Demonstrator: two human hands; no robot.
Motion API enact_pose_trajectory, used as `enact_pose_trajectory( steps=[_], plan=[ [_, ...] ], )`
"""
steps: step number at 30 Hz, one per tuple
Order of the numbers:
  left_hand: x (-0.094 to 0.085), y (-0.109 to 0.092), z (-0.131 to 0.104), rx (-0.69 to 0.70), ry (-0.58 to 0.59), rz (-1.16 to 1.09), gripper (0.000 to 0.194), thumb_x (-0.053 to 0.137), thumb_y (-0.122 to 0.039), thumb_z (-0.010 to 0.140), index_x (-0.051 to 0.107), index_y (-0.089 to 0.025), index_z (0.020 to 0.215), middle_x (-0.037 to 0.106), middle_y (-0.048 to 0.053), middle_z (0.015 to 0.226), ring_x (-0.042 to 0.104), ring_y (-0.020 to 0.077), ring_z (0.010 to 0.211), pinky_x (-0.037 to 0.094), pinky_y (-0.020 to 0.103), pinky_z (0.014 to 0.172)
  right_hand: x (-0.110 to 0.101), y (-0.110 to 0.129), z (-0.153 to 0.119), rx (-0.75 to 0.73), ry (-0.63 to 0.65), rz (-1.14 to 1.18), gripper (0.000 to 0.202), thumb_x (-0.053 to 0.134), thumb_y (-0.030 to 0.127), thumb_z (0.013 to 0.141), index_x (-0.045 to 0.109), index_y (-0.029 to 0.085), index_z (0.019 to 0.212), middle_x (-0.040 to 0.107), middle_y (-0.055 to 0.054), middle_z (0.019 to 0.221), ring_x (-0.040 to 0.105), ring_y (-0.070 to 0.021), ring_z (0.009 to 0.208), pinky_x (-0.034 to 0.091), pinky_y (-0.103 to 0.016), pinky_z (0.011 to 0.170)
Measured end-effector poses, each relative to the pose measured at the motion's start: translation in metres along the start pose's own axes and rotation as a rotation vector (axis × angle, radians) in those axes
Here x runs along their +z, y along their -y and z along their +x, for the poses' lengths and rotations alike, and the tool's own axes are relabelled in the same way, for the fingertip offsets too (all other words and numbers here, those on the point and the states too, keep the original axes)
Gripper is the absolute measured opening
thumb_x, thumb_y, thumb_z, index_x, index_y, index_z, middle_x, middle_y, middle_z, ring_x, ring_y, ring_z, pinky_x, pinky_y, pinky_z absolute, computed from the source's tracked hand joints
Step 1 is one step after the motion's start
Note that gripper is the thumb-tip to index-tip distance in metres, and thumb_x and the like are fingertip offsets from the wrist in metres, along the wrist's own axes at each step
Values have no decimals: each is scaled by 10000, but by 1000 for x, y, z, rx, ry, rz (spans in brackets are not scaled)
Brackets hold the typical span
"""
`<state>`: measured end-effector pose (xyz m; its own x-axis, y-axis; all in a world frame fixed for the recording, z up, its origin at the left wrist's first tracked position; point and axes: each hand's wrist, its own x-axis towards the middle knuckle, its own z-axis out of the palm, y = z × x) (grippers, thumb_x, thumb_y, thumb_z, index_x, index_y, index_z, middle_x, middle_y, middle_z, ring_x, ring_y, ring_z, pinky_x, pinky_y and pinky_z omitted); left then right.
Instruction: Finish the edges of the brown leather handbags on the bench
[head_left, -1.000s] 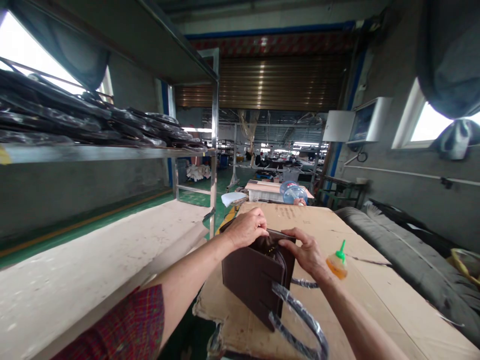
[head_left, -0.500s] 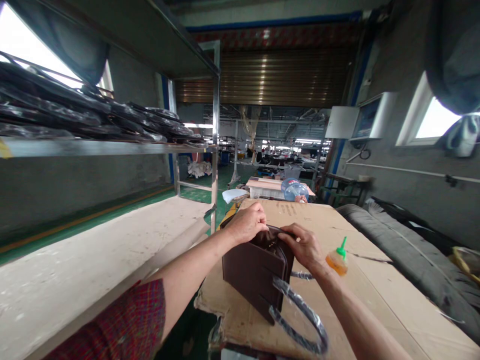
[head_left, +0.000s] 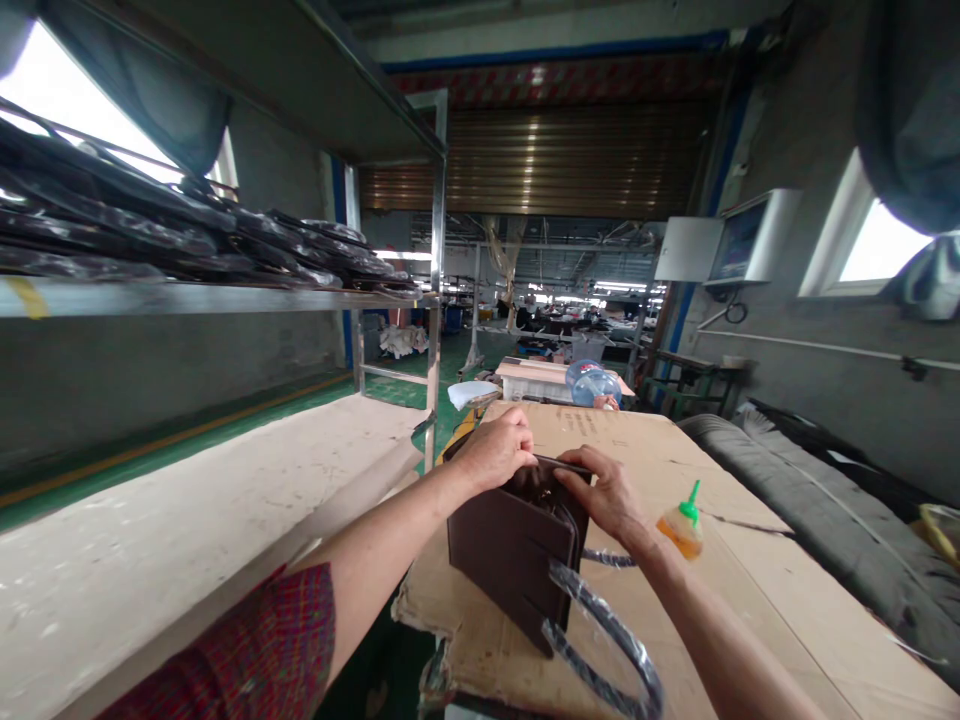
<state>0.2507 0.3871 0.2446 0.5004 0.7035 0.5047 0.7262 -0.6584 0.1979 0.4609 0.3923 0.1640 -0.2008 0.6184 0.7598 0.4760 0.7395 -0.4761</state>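
A dark brown bag point(head_left: 506, 555) stands on the cardboard-covered table point(head_left: 750, 600), its top open towards the far side. Its handles point(head_left: 611, 635), wrapped in clear plastic, stick out towards me at the lower right. My left hand point(head_left: 501, 447) is closed at the bag's opening, its fingertips bent down; whatever they pinch is too small to tell. With thumb and fingers, my right hand point(head_left: 604, 490) grips the bag's upper right rim. A bottle of orange liquid with a green nozzle point(head_left: 682, 530) stands right of my right hand.
To the left are a pale-topped table point(head_left: 187, 520) and a metal rack point(head_left: 225, 298) holding plastic-wrapped dark items. Grey rolled fabric point(head_left: 795, 500) lies along the right. Beyond the cardboard are a blue clear water jug point(head_left: 592, 384) and a white crate point(head_left: 532, 386).
The view has shifted slightly, moving the surroundings a little to the right. Both hands remain at the bag's opening, with only small finger movement.
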Motion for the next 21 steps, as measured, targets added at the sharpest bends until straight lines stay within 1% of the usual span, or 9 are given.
enact_pose_trajectory(
  steps=[3, 5, 8, 12, 15, 18, 21],
  plan=[
    [0, 2, 0, 2, -8, -7, 146, 718, -201, 768, 608, -166, 678, 549, -24, 927, 513, 111, 701, 356, 277, 644, -2, 7, 8, 31, 107, -45, 123, 631, 315, 871, 696, 235, 940, 642, 2, 858, 603, -164, 804, 435, -286, 730],
    [0, 3, 0, 0, -15, -17, 151, 719, -199, 766, 606, -166, 672, 547, -24, 923, 512, 110, 700, 355, 277, 641, -2, 11, 14, 42, 147, -76, 123, 619, 314, 873, 710, 233, 889, 631, -2, 820, 598, -162, 768, 423, -290, 700],
    [2, 6, 0, 10, -33, -50, 151, 737, -199, 751, 614, -166, 669, 547, -21, 920, 517, 111, 712, 369, 272, 651, -1, 13, 21, 36, 144, -109, 146, 597, 297, 872, 703, 220, 810, 627, -12, 788, 593, -165, 752, 411, -296, 685],
    [6, 13, 0, 26, -93, -104, 141, 756, -166, 715, 635, -164, 642, 573, -7, 940, 561, 134, 822, 408, 263, 731, 0, 11, 25, 51, 133, -99, 145, 596, 289, 847, 696, 213, 772, 626, -15, 763, 584, -165, 739, 403, -293, 676],
    [8, 21, 1, -28, -114, -98, 128, 732, -169, 727, 650, -171, 629, 601, -3, 960, 579, 143, 854, 417, 273, 766, -1, 7, 26, 85, 133, -58, 140, 605, 286, 827, 683, 206, 744, 620, -8, 741, 575, -159, 725, 396, -288, 673],
    [10, 29, 1, -90, -109, -86, 109, 696, -184, 745, 655, -182, 644, 619, -3, 961, 590, 151, 863, 431, 280, 791, -2, 1, 28, 96, 129, -39, 143, 611, 304, 824, 685, 209, 747, 621, 1, 751, 573, -157, 736, 396, -291, 692],
    [9, 33, 1, -138, -99, -53, 99, 658, -157, 743, 634, -176, 649, 630, 0, 929, 597, 159, 857, 436, 282, 797, -2, -3, 29, 116, 123, -22, 151, 617, 326, 817, 688, 211, 749, 619, 2, 753, 572, -160, 742, 401, -297, 706]
  ],
)
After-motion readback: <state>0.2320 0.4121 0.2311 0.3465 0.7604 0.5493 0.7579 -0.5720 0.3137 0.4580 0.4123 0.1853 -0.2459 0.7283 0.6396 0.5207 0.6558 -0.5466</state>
